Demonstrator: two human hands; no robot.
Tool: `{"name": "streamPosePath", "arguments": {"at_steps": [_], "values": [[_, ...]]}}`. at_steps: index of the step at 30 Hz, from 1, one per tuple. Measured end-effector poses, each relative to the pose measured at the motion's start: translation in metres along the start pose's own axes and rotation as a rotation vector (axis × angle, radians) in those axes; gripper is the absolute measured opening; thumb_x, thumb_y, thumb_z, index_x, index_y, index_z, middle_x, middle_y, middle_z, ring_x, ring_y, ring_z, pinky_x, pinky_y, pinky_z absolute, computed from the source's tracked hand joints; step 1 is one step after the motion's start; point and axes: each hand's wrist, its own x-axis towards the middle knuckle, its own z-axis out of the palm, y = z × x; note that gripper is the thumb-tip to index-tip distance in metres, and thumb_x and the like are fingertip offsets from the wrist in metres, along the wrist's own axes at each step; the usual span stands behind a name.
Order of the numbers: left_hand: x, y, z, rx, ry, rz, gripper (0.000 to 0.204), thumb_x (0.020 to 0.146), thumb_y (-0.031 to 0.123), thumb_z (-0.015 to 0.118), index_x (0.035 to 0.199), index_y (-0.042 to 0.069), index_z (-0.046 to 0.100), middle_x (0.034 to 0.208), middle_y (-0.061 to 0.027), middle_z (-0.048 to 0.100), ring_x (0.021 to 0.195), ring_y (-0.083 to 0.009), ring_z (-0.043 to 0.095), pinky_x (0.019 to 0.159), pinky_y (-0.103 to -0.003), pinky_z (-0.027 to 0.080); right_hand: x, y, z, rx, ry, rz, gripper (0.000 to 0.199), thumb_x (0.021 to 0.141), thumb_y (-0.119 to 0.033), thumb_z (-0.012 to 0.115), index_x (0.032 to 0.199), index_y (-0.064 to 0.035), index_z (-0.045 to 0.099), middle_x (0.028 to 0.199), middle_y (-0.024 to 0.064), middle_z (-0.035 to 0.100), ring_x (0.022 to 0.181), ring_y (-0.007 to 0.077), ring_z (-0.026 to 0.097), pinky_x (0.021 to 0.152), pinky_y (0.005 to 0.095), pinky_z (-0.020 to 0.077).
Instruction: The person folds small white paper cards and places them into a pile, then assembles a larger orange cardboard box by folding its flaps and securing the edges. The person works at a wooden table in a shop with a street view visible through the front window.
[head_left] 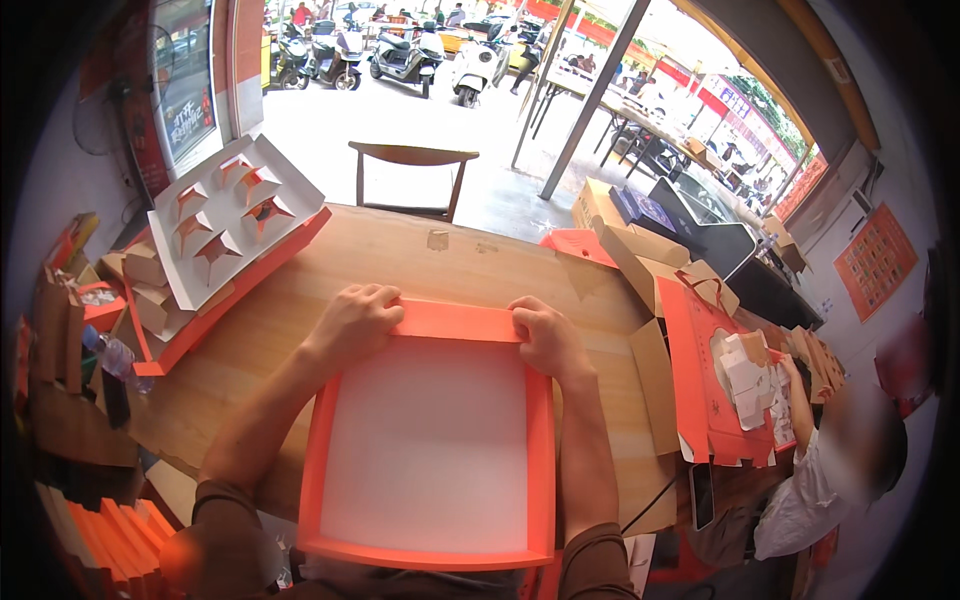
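An orange cardboard box (310,470) with a plain white inside lies in front of me, its near edge close to my body. At its far side an orange flap (455,320) stands up. My left hand (362,322) pinches the left end of this flap, its fingers curled over the top edge. At the right end, my right hand (550,338) is closed on the flap in the same way. Both forearms run up along the box's sides.
At the left, a white tray with star-shaped cutouts (228,225) rests on an orange box. Cartons (630,255) and orange packaging (695,370) crowd the wooden table's (270,310) right side. A co-worker (830,480) sits there. A chair (413,155) stands beyond; a phone (703,495) lies near the right edge.
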Motion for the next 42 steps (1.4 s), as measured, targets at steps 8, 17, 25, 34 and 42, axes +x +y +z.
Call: {"name": "streamPosePath", "arguments": {"at_steps": [8,17,25,34,42], "values": [[0.002,0.000,-0.006,0.134,-0.128,0.090,0.005,0.076,0.012,0.074,0.076,0.007,0.074,0.124,-0.0133,0.069,0.116,-0.0299,0.065,0.098,-0.045,0.054,-0.003,0.006,0.012,-0.193,0.026,-0.048,0.007,0.076,0.000,0.068,0.073,-0.0034,0.063,0.106,0.0059,0.071,0.101,0.0294,0.068,0.085,0.0420,0.0554],[-0.001,0.001,-0.001,0.257,-0.200,0.075,0.007,0.076,0.015,0.072,0.073,0.009,0.075,0.121,-0.0128,0.067,0.114,-0.0280,0.064,0.099,-0.042,0.053,-0.002,-0.008,0.005,-0.269,-0.036,0.029,0.019,0.073,-0.020,0.080,0.084,-0.0062,0.076,0.112,0.0044,0.071,0.103,0.0280,0.069,0.092,0.0413,0.0567],[-0.005,0.006,-0.007,0.307,-0.265,0.047,0.009,0.078,0.012,0.069,0.075,0.008,0.076,0.111,-0.0112,0.066,0.111,-0.0270,0.063,0.100,-0.040,0.050,-0.006,-0.016,-0.007,-0.216,-0.264,0.170,0.013,0.080,-0.020,0.079,0.089,-0.0108,0.082,0.120,0.0055,0.072,0.112,0.0264,0.068,0.097,0.0421,0.0566],[-0.003,0.007,-0.026,0.159,-0.292,0.015,0.013,0.084,0.006,0.065,0.092,0.005,0.075,0.109,-0.0118,0.067,0.107,-0.0295,0.066,0.093,-0.041,0.053,-0.008,-0.004,0.011,-0.278,-0.155,0.111,0.017,0.081,-0.007,0.069,0.091,-0.0116,0.083,0.100,0.0049,0.069,0.102,0.0271,0.069,0.089,0.0411,0.0575],[-0.005,-0.007,-0.027,0.054,-0.315,-0.176,0.017,0.089,0.003,0.059,0.104,0.005,0.068,0.098,-0.0141,0.070,0.099,-0.0350,0.071,0.083,-0.045,0.058,0.001,-0.036,-0.003,-0.201,-0.101,0.120,0.016,0.080,-0.006,0.071,0.096,-0.0075,0.073,0.101,0.0103,0.070,0.101,0.0315,0.070,0.088,0.0429,0.0573]]}}
